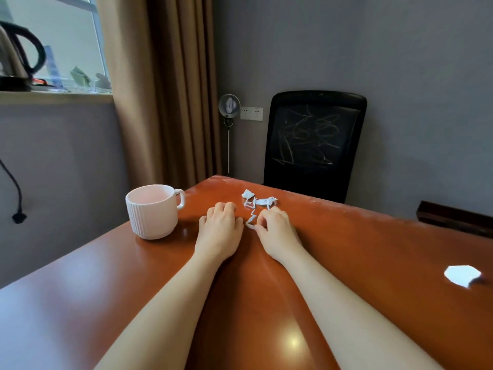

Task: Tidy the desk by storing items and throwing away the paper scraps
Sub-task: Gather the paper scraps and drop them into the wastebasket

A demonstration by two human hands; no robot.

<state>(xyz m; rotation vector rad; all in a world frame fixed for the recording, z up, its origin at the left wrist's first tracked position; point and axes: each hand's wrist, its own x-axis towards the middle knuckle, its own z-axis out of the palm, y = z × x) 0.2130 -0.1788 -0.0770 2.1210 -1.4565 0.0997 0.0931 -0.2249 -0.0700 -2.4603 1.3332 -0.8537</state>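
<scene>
Shiny orange-brown wood makes up your desk [106, 289]. On your right lies a flat white paper piece [462, 275] with cut corners, well apart from your hands. Your left hand [220, 231] lies palm down with its fingers bent under; you cannot tell if it holds anything. Your right hand [277, 233] pinches the near end of the crinkly white paper scraps [256, 205], which trail away across the desk. A ribbed white mug [153, 212] stands left of your hands. Behind the desk is a black mesh chair [314, 140].

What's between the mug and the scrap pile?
The left hand, resting on the desk, lies between the mug and the scraps. Head view shows it.
</scene>
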